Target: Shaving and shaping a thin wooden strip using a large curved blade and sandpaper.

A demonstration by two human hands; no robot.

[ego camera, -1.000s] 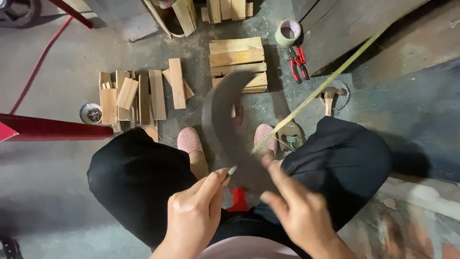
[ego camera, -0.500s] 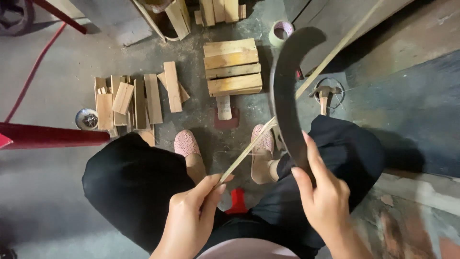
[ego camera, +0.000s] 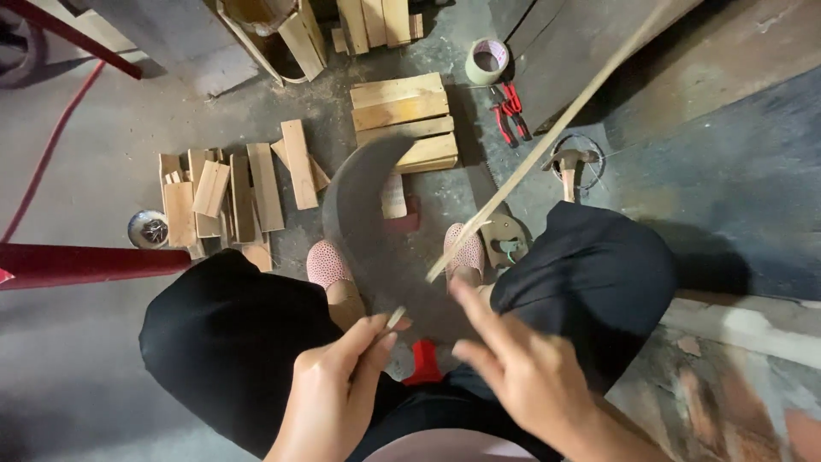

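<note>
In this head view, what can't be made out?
- Right hand: motion-blurred; its grip on the curved blade is unclear.
- Bamboo strip: its far end leaves the top edge; the blade covers its middle.
- Red object: mostly hidden between the knees.
- Left hand: wrist cut off at the bottom edge.

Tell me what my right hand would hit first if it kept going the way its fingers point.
Probably the thin pale bamboo strip crossing just beyond the right hand, with the dark curved blade behind it. Depth is unclear, so the fingers might pass beneath the strip.
</note>
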